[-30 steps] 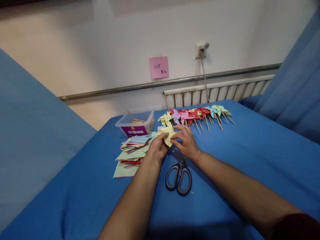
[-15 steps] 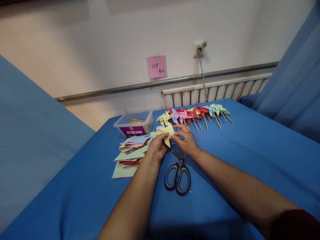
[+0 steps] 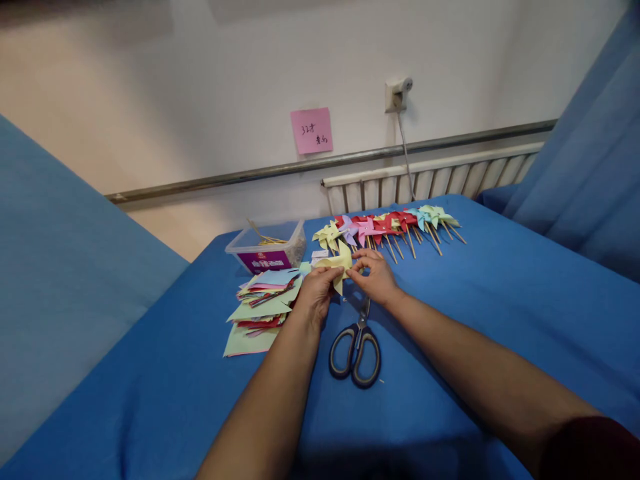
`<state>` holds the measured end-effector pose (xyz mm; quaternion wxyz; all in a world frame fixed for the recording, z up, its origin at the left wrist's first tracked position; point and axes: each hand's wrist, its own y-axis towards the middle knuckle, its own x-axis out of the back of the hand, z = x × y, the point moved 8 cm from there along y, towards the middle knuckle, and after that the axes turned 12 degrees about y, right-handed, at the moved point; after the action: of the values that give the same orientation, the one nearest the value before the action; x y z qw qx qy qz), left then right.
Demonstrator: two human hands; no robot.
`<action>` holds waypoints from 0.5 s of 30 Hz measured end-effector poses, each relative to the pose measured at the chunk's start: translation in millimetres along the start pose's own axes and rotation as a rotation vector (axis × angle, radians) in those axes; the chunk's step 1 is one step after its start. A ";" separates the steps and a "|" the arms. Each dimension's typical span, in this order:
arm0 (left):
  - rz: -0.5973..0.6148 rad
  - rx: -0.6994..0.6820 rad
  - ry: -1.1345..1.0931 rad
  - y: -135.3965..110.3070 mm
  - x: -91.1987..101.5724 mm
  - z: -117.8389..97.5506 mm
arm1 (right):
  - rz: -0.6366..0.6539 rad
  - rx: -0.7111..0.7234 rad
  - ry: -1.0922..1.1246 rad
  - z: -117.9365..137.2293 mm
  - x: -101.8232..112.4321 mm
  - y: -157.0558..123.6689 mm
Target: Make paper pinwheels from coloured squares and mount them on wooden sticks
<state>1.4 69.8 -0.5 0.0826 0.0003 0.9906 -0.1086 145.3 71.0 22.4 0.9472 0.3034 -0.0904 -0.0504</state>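
My left hand [image 3: 316,292] and my right hand [image 3: 376,277] meet over a blue-covered table [image 3: 475,313], both pinching a folded yellow paper piece [image 3: 341,263] held between them. The paper is lifted a little above the cloth and its flaps are bent toward the middle. Right below my hands lie black-handled scissors [image 3: 356,343], blades pointing away from me. A pile of coloured paper squares [image 3: 263,303] lies just left of my left hand.
A row of finished paper pinwheels on wooden sticks [image 3: 387,228] lies behind my hands. A clear plastic box with a purple label [image 3: 267,248] holds sticks at the back left. Behind are a radiator [image 3: 430,180], a wall socket [image 3: 396,95] and a pink note [image 3: 311,131].
My hands stay together on the yellow paper; my right fingers have curled further in over its centre. The view has shifted slightly.
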 end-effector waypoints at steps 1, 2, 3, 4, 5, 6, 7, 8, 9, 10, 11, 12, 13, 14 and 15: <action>-0.004 0.000 0.006 -0.2 0.5 0.0 | 0.006 -0.008 -0.006 -0.1 -0.2 0.1; -0.007 -0.001 0.012 -0.5 0.8 -0.1 | 0.015 -0.012 -0.012 0.1 -0.6 0.2; -0.008 -0.001 0.016 -0.9 0.9 -0.3 | 0.026 -0.013 -0.019 0.7 -1.1 0.4; -0.007 0.000 0.021 -1.2 0.8 -0.5 | 0.041 -0.011 -0.027 1.4 -1.7 0.6; -0.004 0.001 0.025 -1.5 0.6 -0.6 | 0.055 -0.009 -0.035 2.0 -2.3 1.0; -0.001 0.002 0.029 -1.6 0.3 -0.8 | 0.068 -0.008 -0.042 2.4 -2.7 1.3; 0.003 0.003 0.032 -1.7 0.0 -0.8 | 0.077 -0.009 -0.046 2.5 -2.8 1.8; 0.007 0.005 0.035 -1.6 -0.4 -0.8 | 0.080 -0.012 -0.046 2.2 -2.5 2.3; 0.011 0.006 0.038 -1.5 -0.9 -0.8 | 0.080 -0.015 -0.042 1.6 -2.2 2.8; 0.015 0.007 0.040 -1.4 -1.2 -0.7 | 0.078 -0.020 -0.036 0.8 -1.7 3.2; 0.017 0.006 0.041 -1.2 -1.5 -0.7 | 0.075 -0.026 -0.029 -0.2 -1.3 3.6; 0.018 0.006 0.042 -1.2 -1.6 -0.7 | 0.074 -0.030 -0.025 -1.2 -1.2 3.9; 0.018 0.005 0.043 -1.2 -1.7 -0.8 | 0.074 -0.033 -0.023 -2.1 -1.2 4.1; 0.017 0.004 0.044 -1.2 -1.6 -0.9 | 0.075 -0.036 -0.022 -2.8 -1.3 4.1; 0.016 0.002 0.044 -1.4 -1.6 -0.9 | 0.076 -0.037 -0.023 -3.5 -1.4 4.1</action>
<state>2.8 68.8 0.9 0.0616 0.0109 0.9921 -0.1090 144.8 76.4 21.8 0.9528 0.2815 -0.1117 -0.0197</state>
